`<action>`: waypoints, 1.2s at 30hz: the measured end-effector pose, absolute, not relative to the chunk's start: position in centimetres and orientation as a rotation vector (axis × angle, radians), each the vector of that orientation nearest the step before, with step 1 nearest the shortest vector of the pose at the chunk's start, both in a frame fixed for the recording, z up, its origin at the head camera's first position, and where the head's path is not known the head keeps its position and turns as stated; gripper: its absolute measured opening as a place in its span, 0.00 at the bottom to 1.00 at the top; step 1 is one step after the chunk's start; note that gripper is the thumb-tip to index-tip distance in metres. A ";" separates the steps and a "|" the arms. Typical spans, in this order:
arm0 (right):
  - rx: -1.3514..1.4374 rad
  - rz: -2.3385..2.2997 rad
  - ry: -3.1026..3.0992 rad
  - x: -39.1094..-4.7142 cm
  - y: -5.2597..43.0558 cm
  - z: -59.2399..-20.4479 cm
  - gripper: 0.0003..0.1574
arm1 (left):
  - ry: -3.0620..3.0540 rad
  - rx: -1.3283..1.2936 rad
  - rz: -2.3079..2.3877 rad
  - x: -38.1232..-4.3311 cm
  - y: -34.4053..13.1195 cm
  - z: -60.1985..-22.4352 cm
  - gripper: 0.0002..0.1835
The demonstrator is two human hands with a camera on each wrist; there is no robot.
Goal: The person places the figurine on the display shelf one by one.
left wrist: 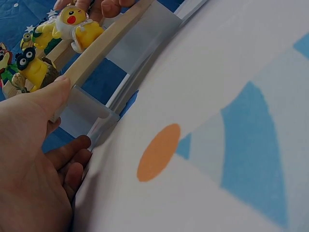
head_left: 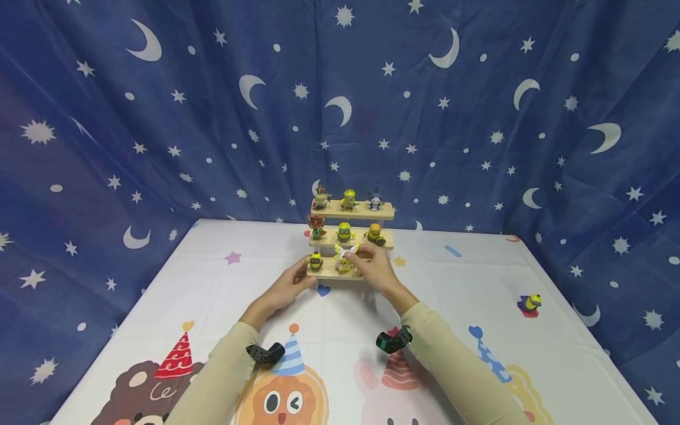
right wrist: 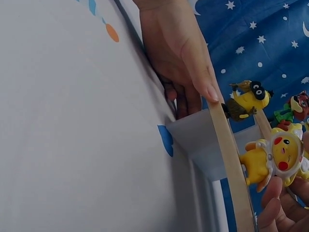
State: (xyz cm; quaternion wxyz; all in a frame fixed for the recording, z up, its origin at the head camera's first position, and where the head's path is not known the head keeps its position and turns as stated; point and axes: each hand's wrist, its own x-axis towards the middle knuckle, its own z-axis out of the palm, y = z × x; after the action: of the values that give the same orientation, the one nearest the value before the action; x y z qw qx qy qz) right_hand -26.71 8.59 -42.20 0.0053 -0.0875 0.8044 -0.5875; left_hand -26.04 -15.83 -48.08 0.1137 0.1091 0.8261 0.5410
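Note:
A three-tier wooden display stand (head_left: 332, 273) holds small figurines on each tier. My left hand (head_left: 288, 284) grips the left end of its lowest tier, thumb on the board's front edge in the left wrist view. With its fingertips my right hand (head_left: 378, 273) pinches a yellow Pikachu figurine (right wrist: 258, 162) in a white hood. The figurine's feet are at the board, mid-tier. Left of it stands a goggled minion figurine (left wrist: 36, 70). Part of the Pikachu figurine is hidden behind my right fingers in the head view.
Higher tiers carry a red fox-like figurine (head_left: 316, 226), a blue-and-white figurine (head_left: 375, 201) and several minions. Far to the right on the patterned tablecloth (head_left: 212, 295) lies a yellow-and-blue figurine (head_left: 529, 303). A dark blue curtain (head_left: 340, 147) hangs behind the stand.

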 end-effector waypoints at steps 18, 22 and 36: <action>-0.257 -1.826 2.529 -26.5 9.8 -42.3 0.25 | 2.423 0.307 1.580 -26.0 -15.8 -48.2 0.43; -0.275 -1.811 2.541 -26.3 10.3 -42.2 0.25 | 2.434 0.291 1.571 -26.0 -15.7 -48.2 0.43; -0.320 -1.761 2.604 -23.0 12.2 -39.2 0.21 | 2.441 0.282 1.568 -26.0 -15.7 -48.3 0.42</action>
State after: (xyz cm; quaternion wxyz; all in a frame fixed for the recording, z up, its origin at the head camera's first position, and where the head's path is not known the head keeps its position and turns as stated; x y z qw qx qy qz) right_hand -23.01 12.20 -39.17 -0.0093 -0.1012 0.8241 -0.5573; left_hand -26.03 -15.72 -48.30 0.1129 0.0961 0.8320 0.5345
